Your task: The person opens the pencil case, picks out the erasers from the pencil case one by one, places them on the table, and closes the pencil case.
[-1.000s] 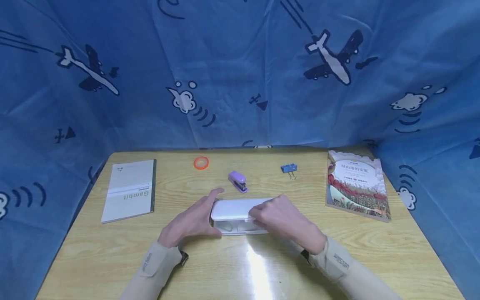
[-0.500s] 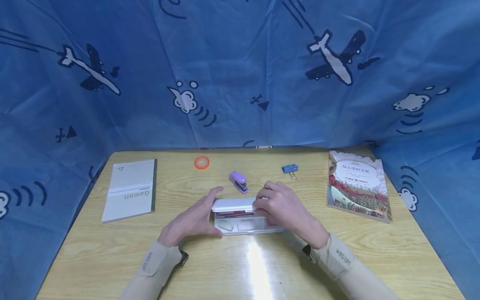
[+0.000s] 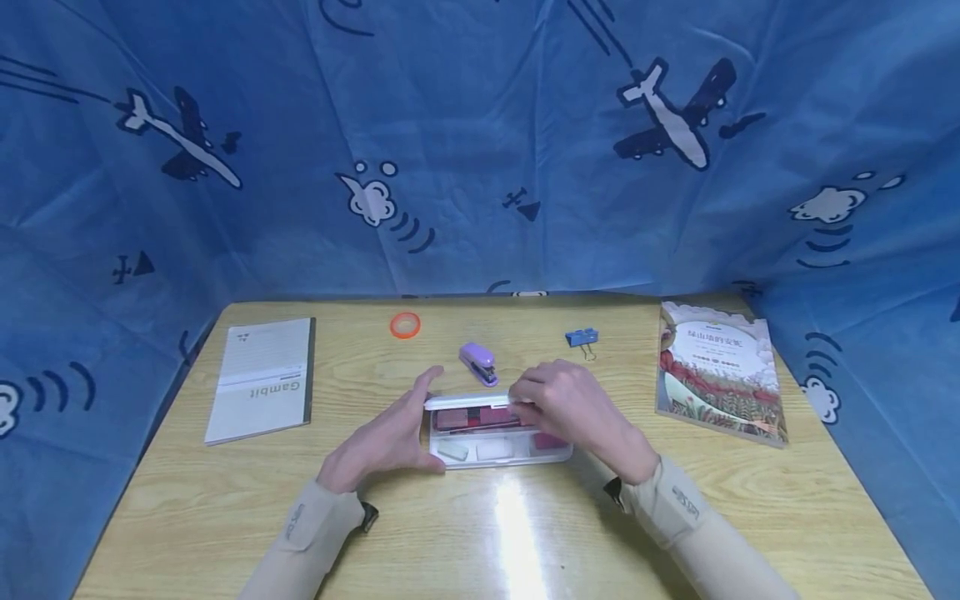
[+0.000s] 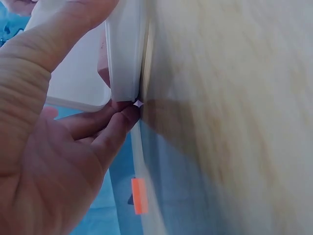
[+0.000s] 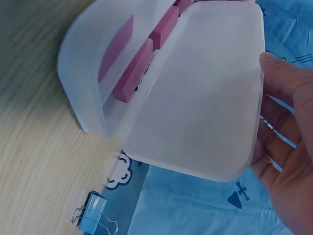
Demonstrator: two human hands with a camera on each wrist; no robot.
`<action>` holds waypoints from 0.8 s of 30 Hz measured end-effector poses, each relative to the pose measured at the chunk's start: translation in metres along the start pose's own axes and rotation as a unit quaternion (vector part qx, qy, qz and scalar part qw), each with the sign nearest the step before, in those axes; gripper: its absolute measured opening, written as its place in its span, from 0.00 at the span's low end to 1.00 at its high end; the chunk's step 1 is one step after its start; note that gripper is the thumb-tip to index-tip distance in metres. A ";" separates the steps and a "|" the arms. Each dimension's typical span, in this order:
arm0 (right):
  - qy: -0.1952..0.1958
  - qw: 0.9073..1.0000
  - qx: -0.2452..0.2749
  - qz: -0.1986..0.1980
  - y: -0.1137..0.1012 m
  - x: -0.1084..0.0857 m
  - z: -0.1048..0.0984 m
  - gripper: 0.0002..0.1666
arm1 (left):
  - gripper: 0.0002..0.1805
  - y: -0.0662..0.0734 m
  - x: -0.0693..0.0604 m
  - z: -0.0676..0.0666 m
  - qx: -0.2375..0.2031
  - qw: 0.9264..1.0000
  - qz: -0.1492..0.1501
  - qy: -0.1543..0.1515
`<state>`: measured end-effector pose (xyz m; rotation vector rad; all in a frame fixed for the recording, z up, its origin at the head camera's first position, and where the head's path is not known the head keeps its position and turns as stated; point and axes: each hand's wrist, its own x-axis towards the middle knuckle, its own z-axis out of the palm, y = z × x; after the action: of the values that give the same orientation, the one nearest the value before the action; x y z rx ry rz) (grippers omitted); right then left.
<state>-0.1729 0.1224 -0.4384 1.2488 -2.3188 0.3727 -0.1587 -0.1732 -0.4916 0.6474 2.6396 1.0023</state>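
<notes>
A white pencil case [image 3: 498,463] lies on the table with its lid [image 5: 195,93] raised. Its left end is gripped by my left hand [image 3: 382,446], thumb at the front and fingers at the end, as the left wrist view also shows. My right hand [image 3: 573,408] holds the lid's free edge between thumb and fingers. Inside are pink blocks [image 5: 134,71] in the rear compartment. Toward the front sit a pale small piece [image 3: 452,451] at left and a pink piece [image 3: 549,441] at right. The right hand hides part of the case in the head view.
Behind the case stands a purple stapler [image 3: 478,363]. An orange tape ring [image 3: 405,326] and a blue binder clip [image 3: 582,337] lie farther back. A notebook [image 3: 261,379] is at left, a picture-covered book [image 3: 717,371] at right. A blue curtain [image 3: 465,150] surrounds the table.
The lid has swung up and back with my right hand, uncovering the compartments and pink contents. My left hand stays at the left end.
</notes>
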 end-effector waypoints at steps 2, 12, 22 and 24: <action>0.003 1.000 0.000 0.006 0.002 0.001 0.000 0.07 | 0.82 0.000 0.000 0.000 0.002 1.000 0.004 0.004; -0.003 0.998 0.026 0.060 0.008 0.008 -0.001 0.07 | 0.87 0.004 0.000 0.000 0.015 1.000 -0.018 0.013; 0.011 0.994 0.011 0.110 0.013 0.016 0.004 0.07 | 0.89 0.006 -0.001 -0.001 0.016 1.000 -0.018 0.020; 0.018 0.994 0.008 0.111 0.014 0.018 0.005 0.07 | 0.89 0.006 -0.001 0.000 0.015 0.999 -0.020 0.020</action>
<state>-0.1945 0.1152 -0.4334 0.9842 -2.4339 0.4865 -0.1565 -0.1700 -0.4875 0.5842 2.6953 0.9768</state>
